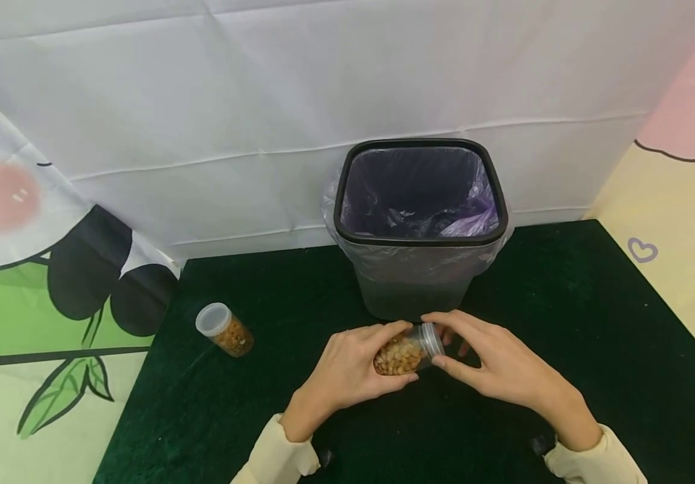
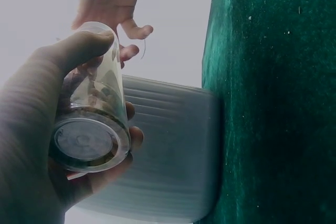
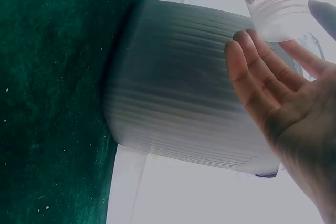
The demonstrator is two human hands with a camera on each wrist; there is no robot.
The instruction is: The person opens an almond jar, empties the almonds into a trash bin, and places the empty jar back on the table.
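Observation:
My left hand [image 1: 353,366] grips a clear plastic jar [image 1: 400,355] with small tan pieces inside. The jar lies tilted on its side, its base showing in the left wrist view and its capped end turned to the right. At that end, the thumb and index finger of my right hand [image 1: 493,356] pinch the translucent lid [image 1: 432,339] from both sides. The other right fingers [image 3: 254,80] extend past the lid in the right wrist view. Both hands are just in front of the trash bin [image 1: 414,286].
A second jar [image 1: 224,329], with a white lid and brownish pieces, lies tipped on the dark green cloth [image 1: 214,417] at the left. The bin has a black rim and a clear-purplish bag liner [image 1: 477,212]. White fabric [image 1: 251,101] hangs behind it.

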